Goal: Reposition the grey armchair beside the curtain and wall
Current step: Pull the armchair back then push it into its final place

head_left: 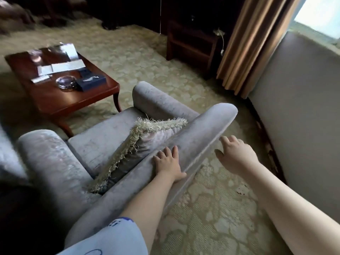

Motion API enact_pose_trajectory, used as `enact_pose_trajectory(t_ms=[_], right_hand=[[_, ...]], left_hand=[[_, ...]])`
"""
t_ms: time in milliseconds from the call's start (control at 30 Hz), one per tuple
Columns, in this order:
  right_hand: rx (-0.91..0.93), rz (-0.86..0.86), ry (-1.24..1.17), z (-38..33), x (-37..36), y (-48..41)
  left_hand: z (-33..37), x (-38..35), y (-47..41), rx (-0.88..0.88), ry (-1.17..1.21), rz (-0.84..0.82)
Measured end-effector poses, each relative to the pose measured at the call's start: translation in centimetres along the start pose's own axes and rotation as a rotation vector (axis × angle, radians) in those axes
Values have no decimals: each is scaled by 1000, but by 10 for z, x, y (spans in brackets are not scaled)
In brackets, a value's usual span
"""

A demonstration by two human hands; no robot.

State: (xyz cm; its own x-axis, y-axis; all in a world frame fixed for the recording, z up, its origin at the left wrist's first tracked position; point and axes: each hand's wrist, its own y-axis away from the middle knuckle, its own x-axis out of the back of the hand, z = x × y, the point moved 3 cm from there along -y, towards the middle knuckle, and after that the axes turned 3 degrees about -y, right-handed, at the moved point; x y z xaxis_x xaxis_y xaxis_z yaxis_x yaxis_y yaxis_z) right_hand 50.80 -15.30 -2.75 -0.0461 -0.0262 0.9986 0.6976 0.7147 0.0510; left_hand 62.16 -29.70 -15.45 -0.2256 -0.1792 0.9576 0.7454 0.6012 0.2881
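The grey armchair (103, 142) stands on the patterned carpet, seen from behind its backrest. A fringed cushion (139, 146) leans against the inside of the backrest. My left hand (168, 162) lies flat on the top of the backrest, fingers spread over the cushion side. My right hand (233, 153) hovers at the back edge of the backrest with its fingers apart, holding nothing. The tan curtain (252, 45) hangs at the upper right. The plain wall (298, 111) runs along the right side.
A dark wooden coffee table (71, 100) with papers, a glass ashtray and a blue box stands just in front of the chair. A dark wooden side table (191, 43) sits beside the curtain. Carpet (219, 214) lies between chair and wall.
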Motion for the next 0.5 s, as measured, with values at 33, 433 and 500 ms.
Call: enact_pose_trajectory(t_ms=[33,433,500], right_hand=[[45,4,-5,-4,3,-17],[360,63,77,69,28,-203],[354,68,87,91,34,-239]], left_hand=[[1,-1,-7,33,24,-6],[131,60,-175,298,425,23],[146,64,-203,321,430,-5]])
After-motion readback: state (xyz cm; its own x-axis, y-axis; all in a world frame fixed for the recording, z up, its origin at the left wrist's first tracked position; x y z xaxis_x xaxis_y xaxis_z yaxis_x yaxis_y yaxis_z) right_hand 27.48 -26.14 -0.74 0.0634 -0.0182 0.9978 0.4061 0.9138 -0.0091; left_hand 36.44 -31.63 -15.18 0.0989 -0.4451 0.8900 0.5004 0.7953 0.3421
